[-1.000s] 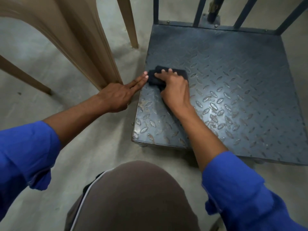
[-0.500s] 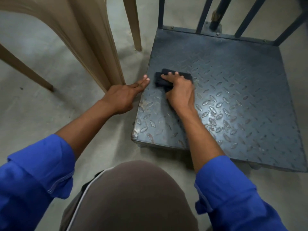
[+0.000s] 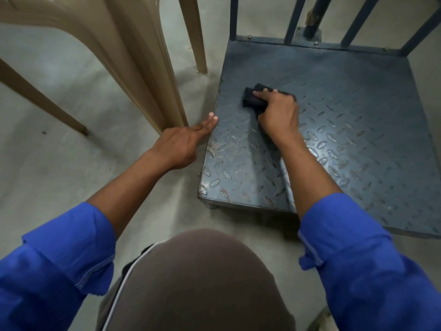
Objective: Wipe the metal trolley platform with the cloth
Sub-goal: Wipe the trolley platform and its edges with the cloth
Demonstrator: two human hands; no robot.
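Observation:
The metal trolley platform (image 3: pixel 358 130) is a blue-grey chequered plate low on the concrete floor, with rust spots near its front left corner. A folded dark cloth (image 3: pixel 253 99) lies on its left half. My right hand (image 3: pixel 278 113) presses down on the cloth, fingers over its top, hiding most of it. My left hand (image 3: pixel 183 142) rests flat with fingers straight, its fingertips touching the platform's left edge, holding nothing.
Stacked beige plastic chairs (image 3: pixel 143 68) stand just left of the platform, one leg right beside my left hand. Blue upright bars (image 3: pixel 291 17) rise along the platform's far edge. My knee (image 3: pixel 198 283) fills the bottom centre.
My right hand has slid the cloth away from the left edge, further onto the platform. My left hand stays at the left edge.

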